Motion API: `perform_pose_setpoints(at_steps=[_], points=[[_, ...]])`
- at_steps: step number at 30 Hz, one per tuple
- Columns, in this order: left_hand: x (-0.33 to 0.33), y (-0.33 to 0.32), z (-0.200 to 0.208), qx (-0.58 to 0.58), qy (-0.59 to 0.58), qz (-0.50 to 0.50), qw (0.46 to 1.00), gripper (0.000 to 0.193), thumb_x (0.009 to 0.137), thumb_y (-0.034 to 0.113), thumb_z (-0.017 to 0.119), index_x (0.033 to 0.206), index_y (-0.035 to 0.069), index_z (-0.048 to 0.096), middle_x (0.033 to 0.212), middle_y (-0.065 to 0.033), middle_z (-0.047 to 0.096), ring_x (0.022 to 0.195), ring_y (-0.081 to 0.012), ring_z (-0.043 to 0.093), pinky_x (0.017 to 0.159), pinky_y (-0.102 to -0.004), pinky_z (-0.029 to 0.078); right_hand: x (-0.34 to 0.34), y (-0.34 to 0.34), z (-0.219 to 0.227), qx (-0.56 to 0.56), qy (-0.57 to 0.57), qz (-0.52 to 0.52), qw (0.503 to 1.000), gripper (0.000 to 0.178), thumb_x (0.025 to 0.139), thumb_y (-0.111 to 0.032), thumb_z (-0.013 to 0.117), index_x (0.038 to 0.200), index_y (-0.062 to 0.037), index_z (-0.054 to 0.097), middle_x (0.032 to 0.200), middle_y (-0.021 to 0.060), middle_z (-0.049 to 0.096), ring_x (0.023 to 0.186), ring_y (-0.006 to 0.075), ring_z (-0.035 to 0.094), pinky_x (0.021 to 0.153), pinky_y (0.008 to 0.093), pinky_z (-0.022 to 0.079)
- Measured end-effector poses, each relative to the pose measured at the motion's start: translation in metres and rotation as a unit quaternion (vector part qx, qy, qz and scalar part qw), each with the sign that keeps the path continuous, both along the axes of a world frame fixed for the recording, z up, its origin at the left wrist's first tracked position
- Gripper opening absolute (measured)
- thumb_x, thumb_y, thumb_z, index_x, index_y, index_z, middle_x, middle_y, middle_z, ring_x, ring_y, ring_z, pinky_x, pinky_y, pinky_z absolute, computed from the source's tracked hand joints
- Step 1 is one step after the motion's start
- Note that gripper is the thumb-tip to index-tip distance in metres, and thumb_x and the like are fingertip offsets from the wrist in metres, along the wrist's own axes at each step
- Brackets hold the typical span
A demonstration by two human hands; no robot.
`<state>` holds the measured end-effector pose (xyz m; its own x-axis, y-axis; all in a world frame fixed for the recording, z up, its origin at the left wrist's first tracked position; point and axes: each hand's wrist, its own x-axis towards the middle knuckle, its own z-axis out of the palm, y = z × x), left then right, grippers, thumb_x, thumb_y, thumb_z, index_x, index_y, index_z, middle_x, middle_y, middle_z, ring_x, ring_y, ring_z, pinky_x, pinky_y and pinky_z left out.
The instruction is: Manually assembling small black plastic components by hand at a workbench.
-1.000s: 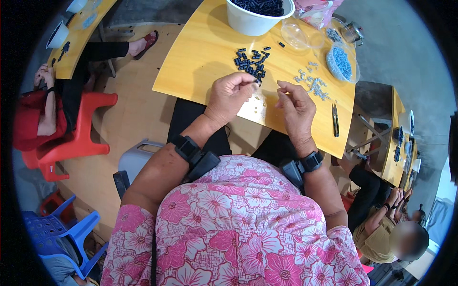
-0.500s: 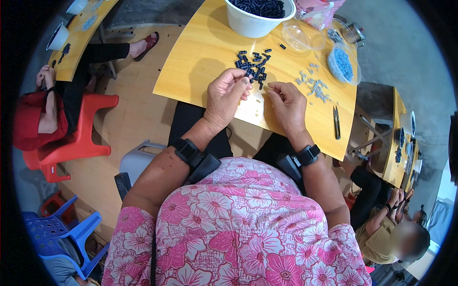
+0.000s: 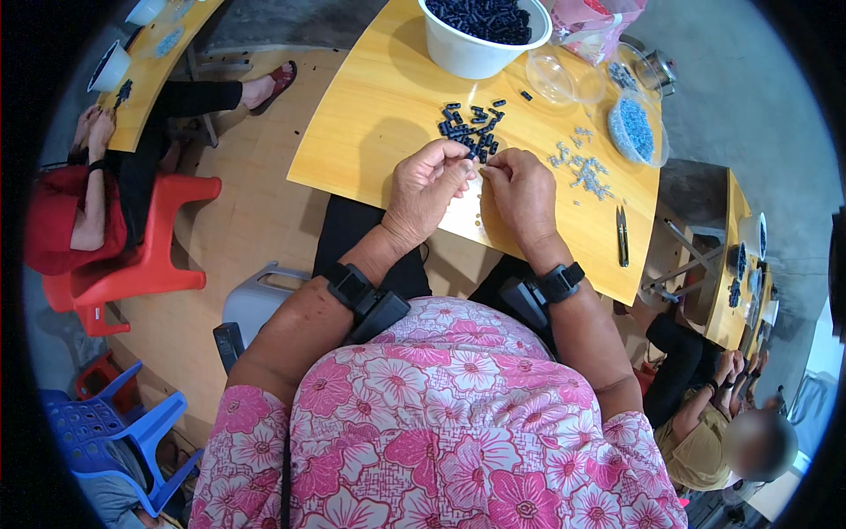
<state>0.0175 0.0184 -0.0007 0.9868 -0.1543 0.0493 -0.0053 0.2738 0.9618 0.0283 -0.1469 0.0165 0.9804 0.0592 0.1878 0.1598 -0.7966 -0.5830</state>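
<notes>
Over the near edge of the yellow table (image 3: 352,123), my left hand (image 3: 425,187) pinches a small black plastic piece (image 3: 471,156) between thumb and fingertips. My right hand (image 3: 523,196) is closed in a pinch right beside it, its fingertips nearly meeting the piece. Whatever those right fingers grip is too small to make out. Just beyond both hands lies a loose pile of similar black pieces (image 3: 471,123). Scattered small pale grey-blue pieces (image 3: 589,175) lie to the right of my right hand. A few tiny yellowish bits (image 3: 478,212) rest between my wrists.
A white tub (image 3: 456,58) full of black pieces stands at the back. Clear plastic bowls (image 3: 553,81), a tub of blue pieces (image 3: 633,129) and a pink bag (image 3: 599,33) are at back right. Dark snips (image 3: 622,236) lie near the right edge. Other people sit at side tables.
My right hand has moved left and its fingertips have come up to the black piece in my left hand. The left hand still pinches that piece.
</notes>
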Motion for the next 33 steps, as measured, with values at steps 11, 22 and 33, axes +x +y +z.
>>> perform_pose_setpoints(at_steps=[11, 22, 33], points=[[0.000, 0.000, 0.000, 0.095, -0.059, -0.054, 0.992, 0.008, 0.091, 0.002, 0.063, 0.098, -0.001, 0.063, 0.085, 0.0004, 0.062, 0.075, -0.0048, 0.055, 0.068, -0.0207, 0.047, -0.018, -0.008, -0.005, -0.099, -0.078, 0.089, 0.988, 0.014, 0.087, -0.012, 0.062, 0.095, -0.0066, 0.052, 0.087, 0.0181, 0.054, 0.071, 0.0393, 0.061, 0.062, 0.0481, 0.051], [-0.003, 0.000, 0.004, 0.209, -0.114, -0.050, 0.970, 0.008, 0.088, 0.004, 0.067, 0.093, -0.002, 0.066, 0.084, -0.0016, 0.063, 0.076, -0.0056, 0.056, 0.069, -0.0211, 0.046, -0.029, -0.022, 0.011, 0.545, 0.198, -0.013, 0.814, 0.012, 0.094, -0.002, 0.058, 0.102, 0.0052, 0.063, 0.083, 0.0097, 0.064, 0.071, 0.0167, 0.061, 0.068, 0.0328, 0.053], [-0.003, -0.002, 0.009, 0.223, -0.105, -0.069, 0.967, 0.007, 0.086, 0.005, 0.068, 0.089, -0.001, 0.066, 0.081, -0.0014, 0.062, 0.071, -0.0064, 0.055, 0.065, -0.0223, 0.045, -0.035, -0.016, 0.000, 0.644, 0.199, -0.042, 0.738, 0.013, 0.091, 0.007, 0.058, 0.103, 0.0071, 0.064, 0.092, 0.0148, 0.068, 0.076, 0.0189, 0.062, 0.075, 0.0327, 0.055]])
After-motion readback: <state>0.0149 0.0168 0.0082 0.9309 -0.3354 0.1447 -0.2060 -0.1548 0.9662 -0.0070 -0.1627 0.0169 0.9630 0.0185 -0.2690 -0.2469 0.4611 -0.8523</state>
